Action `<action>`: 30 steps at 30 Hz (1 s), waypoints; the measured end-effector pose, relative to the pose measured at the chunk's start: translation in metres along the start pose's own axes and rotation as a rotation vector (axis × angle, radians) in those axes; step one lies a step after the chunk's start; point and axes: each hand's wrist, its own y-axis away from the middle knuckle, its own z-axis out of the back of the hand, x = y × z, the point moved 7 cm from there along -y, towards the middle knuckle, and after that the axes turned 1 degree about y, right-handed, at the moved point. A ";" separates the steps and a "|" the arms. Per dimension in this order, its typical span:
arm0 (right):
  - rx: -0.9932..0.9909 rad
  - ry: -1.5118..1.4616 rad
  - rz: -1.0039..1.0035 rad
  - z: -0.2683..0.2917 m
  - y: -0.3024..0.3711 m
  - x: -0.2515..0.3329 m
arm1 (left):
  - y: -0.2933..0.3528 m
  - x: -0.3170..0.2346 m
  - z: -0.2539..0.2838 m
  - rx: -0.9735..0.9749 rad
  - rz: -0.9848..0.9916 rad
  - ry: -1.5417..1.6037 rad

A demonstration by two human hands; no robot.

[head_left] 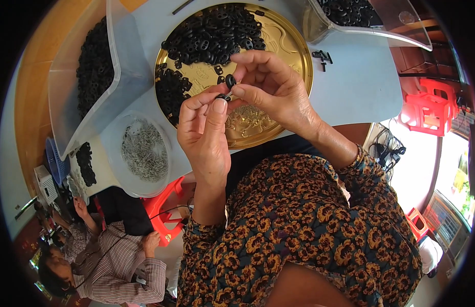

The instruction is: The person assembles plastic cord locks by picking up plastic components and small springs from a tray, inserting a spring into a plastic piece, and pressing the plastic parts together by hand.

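Observation:
My left hand [209, 130] pinches a small black plastic piece [223, 96] between thumb and fingers. Close above it, my right hand [281, 94] grips a glossy black oval piece [230, 80] at its fingertips. A thin silvery bit shows between the two pieces; whether it joins them I cannot make out. Both hands are over a round gold tray [291, 46]. On the tray lie a heap of black two-hole oval pieces [212, 33], a pile of smaller black pieces [171, 92] and a scatter of tiny shiny metal pieces [247, 120], partly hidden by my hands.
At left stands a clear bin [112, 66] of black pieces, with a bowl [163, 187] of small silvery metal parts nearer me. Another clear bin [360, 33] is at the far right, near loose black pins [323, 57]. A person in stripes [114, 266] sits at left. Red stools [432, 110] stand right.

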 end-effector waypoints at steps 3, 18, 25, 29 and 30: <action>0.069 0.053 -0.028 -0.003 -0.002 0.001 | 0.001 0.000 0.002 0.002 0.002 0.004; -0.088 -0.082 -0.285 0.006 0.008 -0.022 | -0.002 -0.005 0.006 -0.021 0.014 -0.067; -0.114 -0.189 -0.353 0.001 0.011 -0.021 | 0.001 -0.003 0.003 -0.025 -0.008 -0.111; -0.076 -0.089 -0.329 -0.001 0.012 -0.014 | 0.004 -0.004 0.001 -0.024 -0.037 -0.200; -0.075 -0.088 -0.331 -0.001 0.012 -0.014 | 0.004 -0.004 0.000 -0.022 -0.048 -0.223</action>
